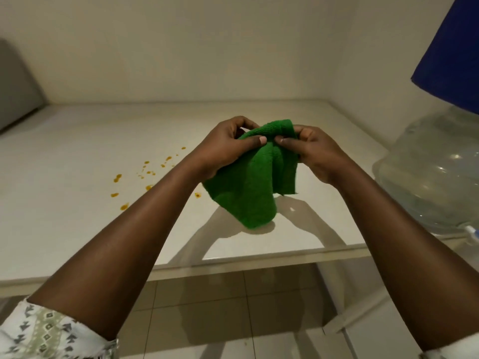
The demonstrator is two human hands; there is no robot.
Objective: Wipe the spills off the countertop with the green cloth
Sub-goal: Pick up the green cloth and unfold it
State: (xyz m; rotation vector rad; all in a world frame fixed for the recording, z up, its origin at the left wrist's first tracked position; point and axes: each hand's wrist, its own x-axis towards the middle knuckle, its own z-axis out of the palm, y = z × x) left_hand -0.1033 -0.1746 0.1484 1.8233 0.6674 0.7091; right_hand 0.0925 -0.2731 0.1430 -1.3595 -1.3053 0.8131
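Both hands, left hand (228, 146) and right hand (315, 154), pinch the green cloth (248, 182) mid-frame above the bench (64, 216); orange spills (145, 174) centre-left, clear water jug (435, 172) at right.

The green cloth (248, 182) is a thick, fuzzy rag, bunched and folded at its top and hanging down in loose folds, its rounded lower end just above the white counter (77, 229), where it throws a shadow. It is pinched at the top between the left hand (228, 146) and the right hand (313, 154), thumbs nearly meeting over the fabric. The spills (145, 174) are small orange-yellow drops and splatters scattered on the counter, to the left of the cloth and apart from it.
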